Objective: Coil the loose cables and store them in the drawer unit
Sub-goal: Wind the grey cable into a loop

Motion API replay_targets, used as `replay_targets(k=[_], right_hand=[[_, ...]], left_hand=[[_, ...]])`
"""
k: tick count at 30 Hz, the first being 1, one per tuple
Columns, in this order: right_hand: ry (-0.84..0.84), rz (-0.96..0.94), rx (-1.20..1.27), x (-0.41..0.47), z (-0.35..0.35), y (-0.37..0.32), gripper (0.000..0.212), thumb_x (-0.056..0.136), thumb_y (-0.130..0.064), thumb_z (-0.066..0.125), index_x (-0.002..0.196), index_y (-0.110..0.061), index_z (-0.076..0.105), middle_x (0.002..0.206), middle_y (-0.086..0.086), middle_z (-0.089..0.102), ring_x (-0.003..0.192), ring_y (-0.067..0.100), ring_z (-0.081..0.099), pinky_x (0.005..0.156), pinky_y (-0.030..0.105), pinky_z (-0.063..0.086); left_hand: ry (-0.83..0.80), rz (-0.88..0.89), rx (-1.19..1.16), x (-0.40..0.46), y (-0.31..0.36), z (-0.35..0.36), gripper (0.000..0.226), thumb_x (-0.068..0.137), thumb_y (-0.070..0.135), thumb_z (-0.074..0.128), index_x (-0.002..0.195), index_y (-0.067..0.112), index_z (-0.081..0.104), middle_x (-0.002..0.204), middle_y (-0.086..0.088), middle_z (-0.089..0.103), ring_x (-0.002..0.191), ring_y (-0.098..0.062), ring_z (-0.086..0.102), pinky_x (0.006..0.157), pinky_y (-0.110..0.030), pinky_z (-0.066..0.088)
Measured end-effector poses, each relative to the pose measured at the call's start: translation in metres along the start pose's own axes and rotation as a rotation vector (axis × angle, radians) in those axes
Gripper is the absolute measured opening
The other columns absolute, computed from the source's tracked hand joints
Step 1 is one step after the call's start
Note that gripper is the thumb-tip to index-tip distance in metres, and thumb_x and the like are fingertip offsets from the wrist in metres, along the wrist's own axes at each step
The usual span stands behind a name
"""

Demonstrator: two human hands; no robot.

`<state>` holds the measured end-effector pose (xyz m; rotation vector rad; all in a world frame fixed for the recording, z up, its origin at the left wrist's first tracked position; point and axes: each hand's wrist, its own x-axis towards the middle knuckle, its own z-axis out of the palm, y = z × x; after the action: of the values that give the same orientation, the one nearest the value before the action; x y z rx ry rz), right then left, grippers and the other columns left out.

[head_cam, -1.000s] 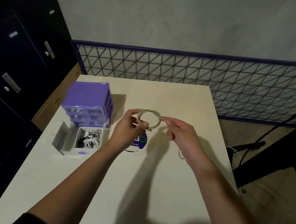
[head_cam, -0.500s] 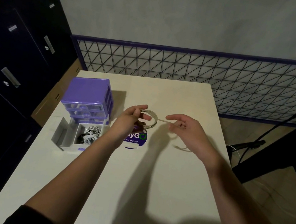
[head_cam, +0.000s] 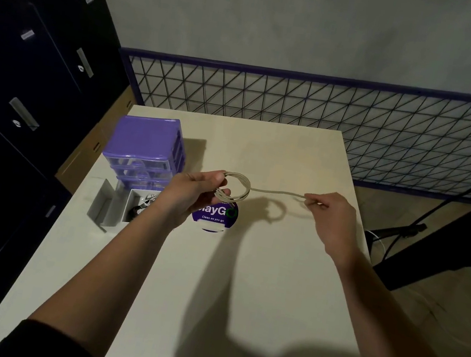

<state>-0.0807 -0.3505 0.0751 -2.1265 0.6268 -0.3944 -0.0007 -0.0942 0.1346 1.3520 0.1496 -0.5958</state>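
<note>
Above the table's middle, my left hand (head_cam: 195, 192) pinches a small coil of pale grey cable (head_cam: 237, 189). A loose stretch of that cable runs right to my right hand (head_cam: 333, 217), which pinches its end. The purple drawer unit (head_cam: 147, 145) stands at the table's left. Its bottom grey drawer (head_cam: 113, 210) is pulled out toward me, with black and white cables inside, partly hidden by my left wrist.
A round purple sticker (head_cam: 215, 217) lies on the cream table (head_cam: 241, 287) under the coil. Dark lockers (head_cam: 27, 83) stand at the left. A wire mesh panel (head_cam: 359, 127) runs behind the table. A dark stand and floor cables (head_cam: 398, 235) sit at the right.
My right hand has moved away to the right, drawing a length of cable out straight from the coil. My left hand keeps the coil in about the same place.
</note>
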Motion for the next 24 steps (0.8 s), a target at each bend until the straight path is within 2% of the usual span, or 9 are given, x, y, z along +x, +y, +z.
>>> replay_targets(k=[3,5,9,12,15,17,20,23,24], right_hand=[[-0.027,0.26,0.383,-0.004,0.007,0.001,0.011,0.088,-0.018,0.067,0.091,-0.01,0.075,0.092,0.01,0.071,0.076,0.016,0.062,0.083,0.036,0.053],[-0.063,0.371,0.65,-0.01,0.014,-0.006,0.023,0.094,-0.025,0.059,0.096,-0.004,0.069,0.091,0.011,0.067,0.074,0.02,0.064,0.076,0.029,0.056],[-0.205,0.432,1.027,-0.018,0.022,-0.025,0.031,0.101,-0.031,0.044,0.103,-0.004,0.06,0.096,0.02,0.065,0.083,0.029,0.069,0.078,0.031,0.059],[-0.26,0.439,1.101,-0.02,0.025,-0.038,0.034,0.1,-0.033,0.043,0.107,-0.005,0.062,0.098,0.022,0.066,0.084,0.026,0.07,0.083,0.035,0.058],[-0.324,0.441,1.191,-0.022,0.024,-0.048,0.037,0.101,-0.033,0.042,0.116,-0.003,0.059,0.106,0.026,0.064,0.091,0.027,0.069,0.083,0.036,0.058],[-0.38,0.443,1.236,-0.024,0.024,-0.053,0.036,0.1,-0.034,0.042,0.115,-0.007,0.059,0.108,0.024,0.065,0.093,0.027,0.068,0.078,0.033,0.059],[-0.473,0.439,1.155,-0.029,0.022,-0.059,0.032,0.1,-0.039,0.041,0.11,-0.016,0.061,0.101,0.012,0.07,0.077,0.018,0.066,0.069,0.026,0.054],[-0.579,0.432,1.092,-0.033,0.023,-0.065,0.03,0.101,-0.038,0.038,0.108,-0.021,0.062,0.092,0.004,0.072,0.064,0.012,0.054,0.063,0.023,0.04],[-0.614,0.438,1.095,-0.035,0.023,-0.067,0.029,0.101,-0.035,0.038,0.108,-0.021,0.062,0.09,0.002,0.072,0.064,0.012,0.051,0.063,0.024,0.036]], left_hand=[[-0.025,-0.013,-0.037,-0.001,0.0,0.004,0.019,0.092,0.009,0.06,0.108,0.001,0.067,0.1,-0.011,0.07,0.077,-0.018,0.073,0.062,-0.021,0.057],[-0.048,0.0,-0.027,-0.001,-0.003,0.01,0.022,0.092,0.01,0.061,0.112,0.003,0.067,0.096,-0.008,0.07,0.078,-0.018,0.072,0.069,-0.024,0.06],[-0.029,0.032,0.011,-0.003,-0.012,0.024,0.018,0.089,0.011,0.066,0.106,0.009,0.071,0.088,-0.006,0.07,0.084,-0.027,0.064,0.089,-0.034,0.054],[0.016,0.053,0.021,-0.006,-0.015,0.031,0.02,0.088,0.012,0.068,0.107,0.008,0.072,0.086,-0.009,0.069,0.087,-0.027,0.059,0.095,-0.04,0.051],[0.047,0.068,0.007,-0.006,-0.013,0.034,0.023,0.088,0.012,0.068,0.11,0.007,0.071,0.088,-0.008,0.069,0.085,-0.023,0.061,0.089,-0.036,0.054],[0.052,0.073,-0.007,-0.007,-0.011,0.035,0.02,0.087,0.012,0.069,0.107,0.009,0.072,0.089,-0.008,0.07,0.085,-0.023,0.062,0.085,-0.034,0.056],[0.051,0.066,-0.032,-0.009,-0.009,0.037,0.018,0.086,0.012,0.07,0.104,0.01,0.072,0.093,-0.01,0.068,0.085,-0.024,0.061,0.081,-0.033,0.058],[0.051,0.088,-0.046,-0.011,-0.006,0.04,0.019,0.087,0.01,0.069,0.106,0.008,0.071,0.091,-0.011,0.066,0.081,-0.022,0.059,0.062,-0.023,0.057],[0.055,0.099,-0.047,-0.011,-0.005,0.041,0.019,0.087,0.01,0.069,0.106,0.008,0.071,0.092,-0.011,0.066,0.081,-0.021,0.058,0.06,-0.02,0.055]])
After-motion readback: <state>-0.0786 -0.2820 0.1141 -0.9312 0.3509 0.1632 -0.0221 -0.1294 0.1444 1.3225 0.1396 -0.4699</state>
